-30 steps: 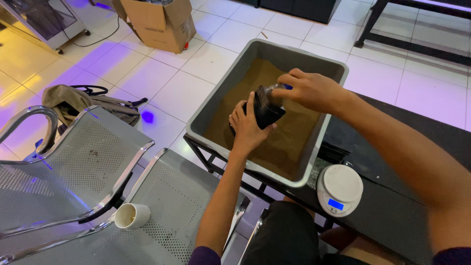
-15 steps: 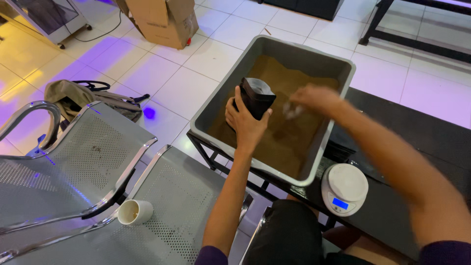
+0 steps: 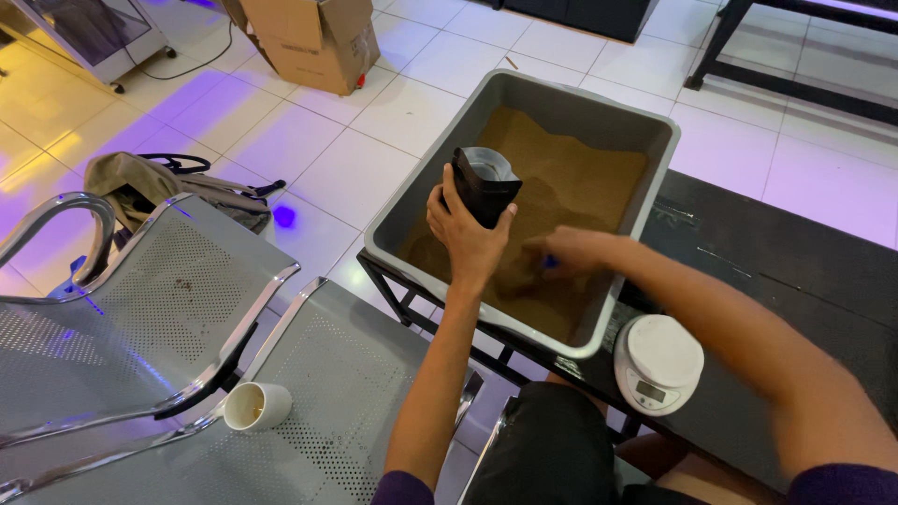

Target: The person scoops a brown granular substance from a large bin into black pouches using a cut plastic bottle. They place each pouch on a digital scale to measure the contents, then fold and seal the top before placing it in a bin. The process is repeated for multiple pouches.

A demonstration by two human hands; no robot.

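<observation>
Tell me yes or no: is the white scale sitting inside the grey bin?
No, the white scale rests on the dark table just outside the grey bin, beside its near corner.

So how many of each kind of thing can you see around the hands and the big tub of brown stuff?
Hands: 2, left hand, right hand
Black pouch: 1
Grey tub of brown powder: 1
White kitchen scale: 1
Paper cup: 1
Metal bench seats: 2
Cardboard box: 1
Bag on the floor: 1
Total: 10
</observation>
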